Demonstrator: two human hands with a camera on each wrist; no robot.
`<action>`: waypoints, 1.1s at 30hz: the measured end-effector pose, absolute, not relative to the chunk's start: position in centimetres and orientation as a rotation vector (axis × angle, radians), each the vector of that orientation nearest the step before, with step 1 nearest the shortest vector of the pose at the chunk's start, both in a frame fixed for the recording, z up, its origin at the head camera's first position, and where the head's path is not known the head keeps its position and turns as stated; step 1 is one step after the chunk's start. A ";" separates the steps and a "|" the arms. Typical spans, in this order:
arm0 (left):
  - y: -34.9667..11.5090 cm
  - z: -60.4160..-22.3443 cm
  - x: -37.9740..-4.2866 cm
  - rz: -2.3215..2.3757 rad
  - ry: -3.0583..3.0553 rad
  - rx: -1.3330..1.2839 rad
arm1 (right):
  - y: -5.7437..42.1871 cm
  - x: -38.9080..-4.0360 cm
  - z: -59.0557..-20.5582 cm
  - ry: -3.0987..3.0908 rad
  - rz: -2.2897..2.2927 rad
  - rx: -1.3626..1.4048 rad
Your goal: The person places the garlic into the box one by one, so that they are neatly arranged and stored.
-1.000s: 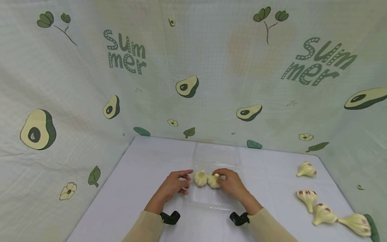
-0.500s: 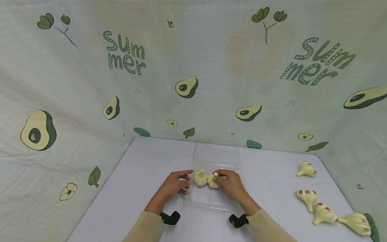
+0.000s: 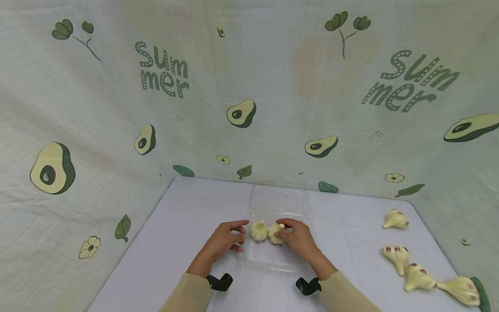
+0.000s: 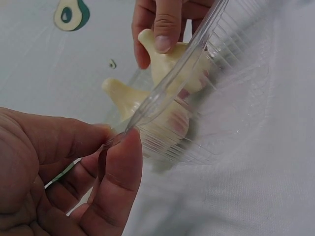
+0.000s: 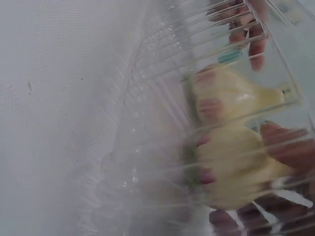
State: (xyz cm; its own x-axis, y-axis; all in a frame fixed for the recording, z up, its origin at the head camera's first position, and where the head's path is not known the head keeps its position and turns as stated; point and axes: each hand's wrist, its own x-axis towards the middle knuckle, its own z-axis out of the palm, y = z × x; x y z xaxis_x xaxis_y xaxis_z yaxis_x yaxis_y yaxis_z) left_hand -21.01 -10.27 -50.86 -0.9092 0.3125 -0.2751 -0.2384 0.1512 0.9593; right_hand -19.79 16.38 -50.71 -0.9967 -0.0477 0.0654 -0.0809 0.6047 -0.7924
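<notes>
A clear plastic clamshell container [image 3: 273, 262] lies on the table with its lid laid back. Two pale garlic bulbs sit side by side in it, a left bulb [image 3: 258, 232] and a right bulb [image 3: 274, 236]. My left hand [image 3: 223, 239] pinches the container's rim [image 4: 162, 93] between thumb and finger, close to the left bulb. With thumb and fingers, my right hand [image 3: 302, 239] holds the right bulb near its stem. Purplish patches show on the bulbs' bases through the clear wall in the right wrist view, where that hand is partly blurred.
On the table's right side lie several more garlic bulbs, among them a far bulb [image 3: 395, 219], a middle bulb [image 3: 396, 256] and a near bulb [image 3: 461, 289]. A green object [image 3: 480, 294] lies at the right edge. Printed cloth [image 3: 273, 78] hangs behind the table.
The right bulb has shifted and turned slightly in my right hand, its stem now leaning more to the right. My left hand stays at the container's rim.
</notes>
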 end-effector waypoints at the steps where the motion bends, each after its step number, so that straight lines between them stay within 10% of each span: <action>1: -10.3 -50.9 -21.0 1.806 2.027 0.071 | 16.4 -19.8 -50.7 -2.784 1.365 0.113; 33: -10.1 -51.1 -21.1 1.793 2.052 0.071 | 16.7 -19.1 -50.8 -2.830 1.312 0.061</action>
